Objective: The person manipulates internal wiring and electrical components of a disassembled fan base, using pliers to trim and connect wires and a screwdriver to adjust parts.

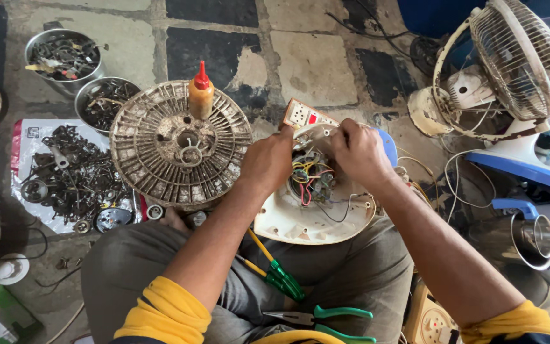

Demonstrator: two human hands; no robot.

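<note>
An upturned cream fan base [294,223] rests on my lap, its inside open and showing coloured wires [310,178]. My left hand [267,162] grips the base's far rim beside a switch panel [303,114] with a red button. My right hand [359,151] pinches at the wiring near the panel's upper edge. Both hands are closed on parts of the base. My fingertips hide what they hold.
A round fan grille [160,159] with an orange bottle [200,95] lies left. Two metal bowls of scrap [65,54] and a sheet of small parts [74,175] sit further left. Green-handled pliers [326,316] and a screwdriver [278,271] lie on my lap. A table fan [510,70] stands right.
</note>
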